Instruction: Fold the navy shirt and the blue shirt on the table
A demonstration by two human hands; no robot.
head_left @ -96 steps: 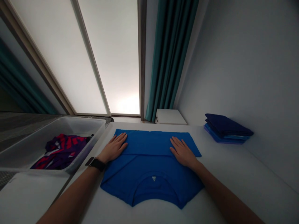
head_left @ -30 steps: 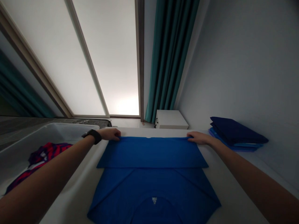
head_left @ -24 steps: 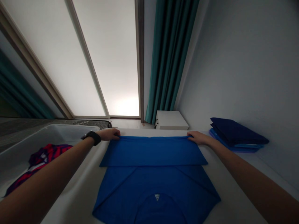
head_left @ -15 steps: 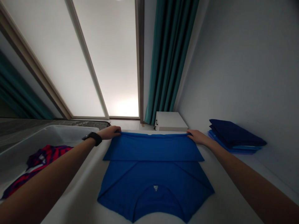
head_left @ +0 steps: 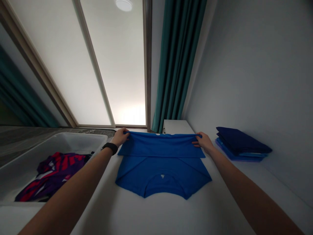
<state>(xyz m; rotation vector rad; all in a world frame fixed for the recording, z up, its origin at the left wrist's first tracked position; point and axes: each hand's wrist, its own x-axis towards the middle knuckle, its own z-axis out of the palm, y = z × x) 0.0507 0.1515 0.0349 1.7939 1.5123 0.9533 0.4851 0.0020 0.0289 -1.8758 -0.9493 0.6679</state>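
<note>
A blue T-shirt lies on the white tabletop, its neckline toward me and its lower part folded over the upper. Pinched at the far left corner of the fold is my left hand, with a black watch on the wrist. My right hand grips the far right corner, thumb and index finger closed on the cloth and the other fingers loosely spread. Between the hands the far edge looks stretched straight and slightly lifted. A small pale logo shows inside the collar.
At left stands a white plastic bin holding red and purple clothing. A stack of folded dark and light blue clothes sits at right by the wall. Beyond the table are a white cabinet and a teal curtain.
Both hands have moved away from me with the T-shirt, sliding it farther across the table. More bare tabletop shows on the near side. The view has tilted up slightly.
</note>
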